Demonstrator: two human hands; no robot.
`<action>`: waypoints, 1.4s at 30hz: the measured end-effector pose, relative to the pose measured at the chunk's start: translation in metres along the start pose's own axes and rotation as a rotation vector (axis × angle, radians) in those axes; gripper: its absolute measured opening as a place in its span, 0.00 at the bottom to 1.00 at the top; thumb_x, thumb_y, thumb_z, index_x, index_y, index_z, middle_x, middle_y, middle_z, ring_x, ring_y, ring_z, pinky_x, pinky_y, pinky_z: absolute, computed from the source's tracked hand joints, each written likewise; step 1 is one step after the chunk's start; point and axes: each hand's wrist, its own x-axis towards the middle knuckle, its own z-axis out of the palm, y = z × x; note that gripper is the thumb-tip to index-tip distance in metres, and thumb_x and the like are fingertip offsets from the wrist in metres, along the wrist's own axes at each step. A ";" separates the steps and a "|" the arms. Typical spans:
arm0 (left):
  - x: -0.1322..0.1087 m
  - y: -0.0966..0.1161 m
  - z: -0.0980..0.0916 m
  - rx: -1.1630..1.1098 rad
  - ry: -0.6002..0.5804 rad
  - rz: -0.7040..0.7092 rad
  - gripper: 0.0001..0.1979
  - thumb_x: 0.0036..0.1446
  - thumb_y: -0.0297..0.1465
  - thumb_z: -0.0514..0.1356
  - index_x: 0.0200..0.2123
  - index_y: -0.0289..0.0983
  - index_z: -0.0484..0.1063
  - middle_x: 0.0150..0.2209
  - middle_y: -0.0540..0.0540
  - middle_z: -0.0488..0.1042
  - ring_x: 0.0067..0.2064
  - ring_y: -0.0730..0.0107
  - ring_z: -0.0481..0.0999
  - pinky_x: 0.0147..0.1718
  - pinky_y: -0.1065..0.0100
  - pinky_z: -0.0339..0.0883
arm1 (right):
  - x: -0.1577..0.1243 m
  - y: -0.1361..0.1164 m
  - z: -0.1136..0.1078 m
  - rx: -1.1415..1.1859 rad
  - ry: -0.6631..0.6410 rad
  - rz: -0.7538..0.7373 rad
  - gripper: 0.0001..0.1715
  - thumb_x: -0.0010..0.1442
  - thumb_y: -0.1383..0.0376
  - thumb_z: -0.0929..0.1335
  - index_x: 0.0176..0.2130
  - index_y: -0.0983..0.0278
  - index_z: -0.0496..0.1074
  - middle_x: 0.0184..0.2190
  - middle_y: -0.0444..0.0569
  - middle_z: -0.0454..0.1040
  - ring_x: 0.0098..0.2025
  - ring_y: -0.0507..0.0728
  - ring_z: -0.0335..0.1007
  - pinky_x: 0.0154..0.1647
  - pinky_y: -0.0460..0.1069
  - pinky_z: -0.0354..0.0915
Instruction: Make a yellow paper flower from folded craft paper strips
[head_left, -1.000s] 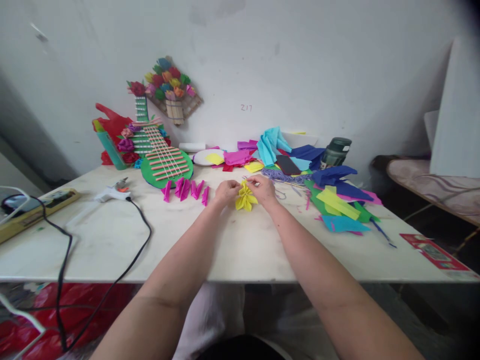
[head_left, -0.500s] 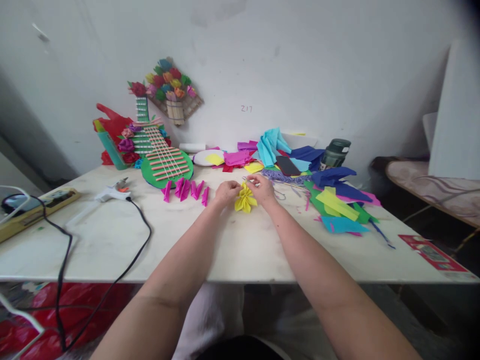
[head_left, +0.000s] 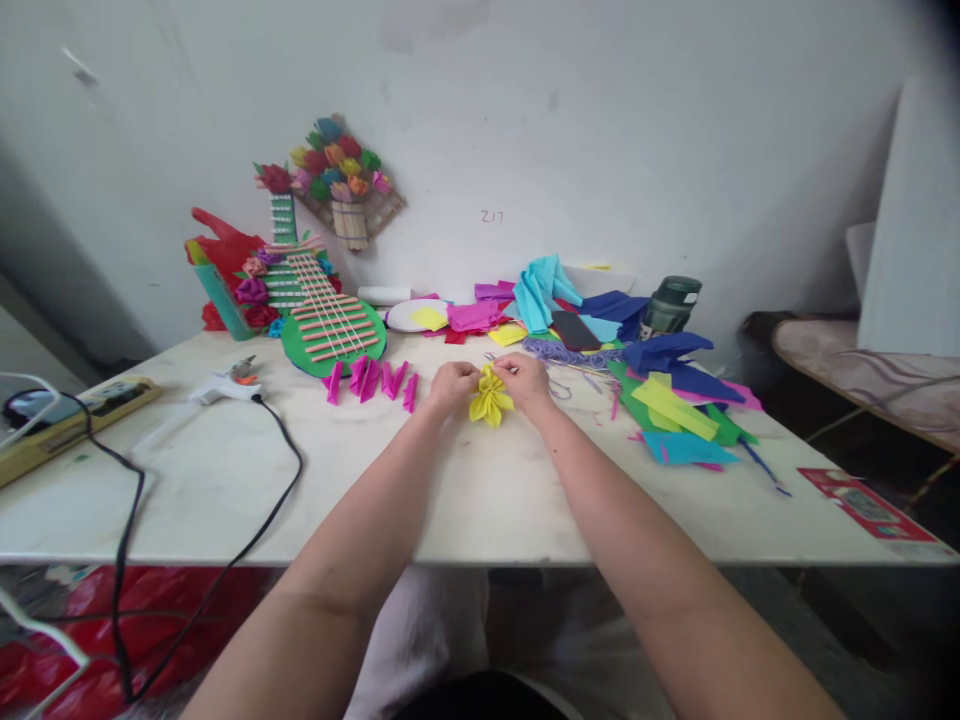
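Grips yellow folded paper (head_left: 491,400) at its left edge with left hand (head_left: 452,385), fingers shut tight on it. Pinches same piece at top right with right hand (head_left: 527,382), likewise closed on it. Holds it low, touching or just above worktop (head_left: 465,490), around the middle, well back from near edge; probably to stop pleats springing apart and to steady wrists. Lines up pink folded pieces (head_left: 371,380) just left of left hand, within reach, seemingly as a sorted row. Parks glue gun (head_left: 225,385) further left, with black cord (head_left: 281,470) trailing off near edge. Heaps coloured paper scraps (head_left: 660,395) to right, with dark green flask (head_left: 670,305) behind. Leans green guitar-shaped craft (head_left: 330,330) at back left by white wall (head_left: 600,130), under paper flower bouquet (head_left: 341,165) hung there. Works on pale, scuffed surface pushed to wall in plain room, with bed (head_left: 862,370) at far right
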 end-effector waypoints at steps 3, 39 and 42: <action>0.000 0.000 0.000 -0.018 0.015 -0.017 0.14 0.39 0.34 0.53 0.25 0.31 0.73 0.22 0.49 0.70 0.27 0.71 0.68 0.26 0.72 0.60 | 0.001 -0.005 -0.003 -0.016 0.009 -0.108 0.05 0.48 0.68 0.65 0.22 0.63 0.68 0.30 0.45 0.74 0.37 0.53 0.67 0.37 0.47 0.62; -0.001 0.008 -0.001 0.427 0.125 -0.063 0.14 0.47 0.37 0.53 0.30 0.38 0.74 0.29 0.46 0.75 0.31 0.68 0.70 0.27 0.72 0.57 | 0.000 -0.012 -0.010 0.405 -0.366 0.190 0.13 0.43 0.68 0.64 0.31 0.68 0.72 0.24 0.44 0.72 0.26 0.49 0.65 0.30 0.45 0.62; -0.002 0.009 0.000 0.466 0.126 -0.037 0.14 0.47 0.36 0.52 0.32 0.38 0.75 0.31 0.45 0.75 0.32 0.67 0.71 0.27 0.72 0.56 | 0.001 -0.008 -0.008 0.347 -0.347 0.146 0.11 0.42 0.68 0.64 0.29 0.67 0.72 0.25 0.44 0.72 0.26 0.49 0.65 0.29 0.45 0.61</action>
